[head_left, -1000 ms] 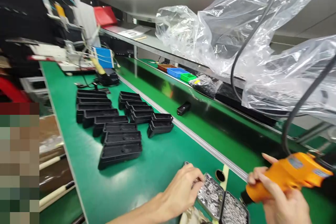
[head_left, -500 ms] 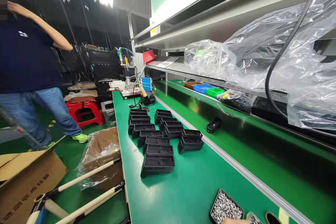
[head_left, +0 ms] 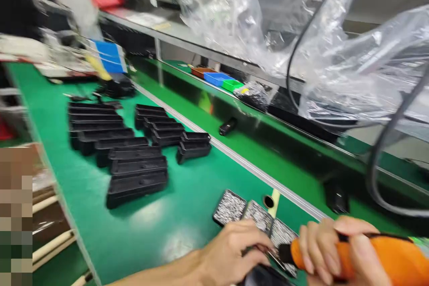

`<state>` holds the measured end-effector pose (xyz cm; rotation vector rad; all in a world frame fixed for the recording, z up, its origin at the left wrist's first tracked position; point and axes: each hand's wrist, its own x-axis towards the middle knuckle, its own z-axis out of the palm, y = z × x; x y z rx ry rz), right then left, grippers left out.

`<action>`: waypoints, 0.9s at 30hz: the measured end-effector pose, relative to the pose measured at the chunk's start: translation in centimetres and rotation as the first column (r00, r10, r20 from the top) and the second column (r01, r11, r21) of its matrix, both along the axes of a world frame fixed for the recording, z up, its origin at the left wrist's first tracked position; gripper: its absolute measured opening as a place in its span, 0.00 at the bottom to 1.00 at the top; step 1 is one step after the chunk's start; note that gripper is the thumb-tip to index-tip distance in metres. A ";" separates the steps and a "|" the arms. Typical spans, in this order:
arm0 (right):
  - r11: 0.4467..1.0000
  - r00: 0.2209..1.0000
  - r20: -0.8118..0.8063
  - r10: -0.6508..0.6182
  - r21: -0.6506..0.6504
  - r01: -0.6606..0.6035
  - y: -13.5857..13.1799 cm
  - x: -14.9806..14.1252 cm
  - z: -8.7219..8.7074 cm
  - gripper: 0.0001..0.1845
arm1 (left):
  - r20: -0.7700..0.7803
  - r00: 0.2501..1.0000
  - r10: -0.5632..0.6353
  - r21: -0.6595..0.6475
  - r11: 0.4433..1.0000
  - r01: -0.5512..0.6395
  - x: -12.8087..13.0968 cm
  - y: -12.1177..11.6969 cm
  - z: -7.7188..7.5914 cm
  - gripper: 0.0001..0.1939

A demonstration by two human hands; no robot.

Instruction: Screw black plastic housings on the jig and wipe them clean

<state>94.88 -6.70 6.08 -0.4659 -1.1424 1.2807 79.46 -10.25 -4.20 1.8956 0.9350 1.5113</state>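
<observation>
My right hand (head_left: 338,250) is wrapped around an orange electric screwdriver (head_left: 385,257), its dark nose pointing left. My left hand (head_left: 234,246) is closed, thumb and fingertips together beside the thin metal bit (head_left: 276,259); whatever they pinch is hidden. Just under the left hand, a black plastic part (head_left: 264,277) is partly cut off by the lower edge. Small shiny metal pieces fill three black trays beyond the hands: a left tray (head_left: 229,208), a middle tray (head_left: 258,215) and a right tray (head_left: 282,234), the last partly covered.
Black plastic housings (head_left: 137,181) stand in two rows on the green bench (head_left: 181,214). Behind the trays is a dark round opening (head_left: 268,201). A black cable (head_left: 375,165) loops down at right. Clear plastic sheeting (head_left: 268,31) hangs from the shelf. Single black pieces (head_left: 228,126) lie beyond the rail.
The view has swung right and down toward the trays. Both my hands and the orange electric screwdriver are now in sight; before, only a bit of a hand showed. The person at left is out of view.
</observation>
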 end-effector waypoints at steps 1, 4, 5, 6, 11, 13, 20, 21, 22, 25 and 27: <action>0.999 0.999 0.013 -0.042 -0.009 0.042 -0.5 -0.6 0.7 0.06 | 0.023 1.000 -0.006 -0.035 0.999 0.007 0.0 -0.4 0.3 0.07; 0.996 0.996 0.018 -0.092 -0.011 0.093 -1.3 -1.8 1.7 0.06 | 0.069 0.997 -0.037 -0.123 0.991 0.045 -0.3 -0.9 0.7 0.11; 0.995 0.995 0.018 -0.097 -0.002 0.097 -1.4 -1.9 1.7 0.06 | 0.063 0.997 -0.045 -0.148 0.988 0.054 -0.4 -1.0 0.6 0.14; 0.995 0.995 0.021 -0.101 0.008 0.101 -1.5 -1.8 1.7 0.06 | 0.055 0.997 -0.051 -0.164 0.985 0.059 -0.4 -1.0 0.5 0.16; 0.995 0.995 0.043 -0.095 0.039 0.093 -1.9 -1.3 1.8 0.06 | 0.017 0.999 -0.037 -0.153 0.987 0.039 -0.3 -1.1 0.2 0.20; 0.996 0.995 0.048 -0.088 0.040 0.086 -1.9 -1.3 1.8 0.06 | 0.008 0.999 -0.032 -0.151 0.988 0.033 -0.3 -1.0 0.2 0.20; 0.994 0.992 0.076 -0.105 0.035 0.103 -1.8 -1.8 1.7 0.06 | 0.017 1.000 -0.025 -0.126 0.992 0.027 -0.2 -1.2 0.4 0.19; 0.994 0.991 0.078 -0.110 0.035 0.107 -1.8 -1.8 1.6 0.05 | 0.020 1.000 -0.022 -0.121 0.992 0.024 -0.2 -1.2 0.4 0.19; 0.994 0.991 0.081 -0.111 0.033 0.109 -1.8 -1.9 1.6 0.05 | 0.024 1.000 -0.019 -0.119 0.993 0.022 -0.1 -1.2 0.5 0.19; 0.995 0.992 0.084 -0.096 0.028 0.094 -1.9 -2.1 1.5 0.05 | 0.036 0.999 -0.011 -0.121 0.993 0.016 -0.1 -1.3 0.5 0.20; 0.995 0.993 0.076 -0.092 0.032 0.090 -2.0 -2.2 1.4 0.05 | 0.045 0.999 0.003 -0.139 0.990 0.003 0.0 -1.3 0.4 0.20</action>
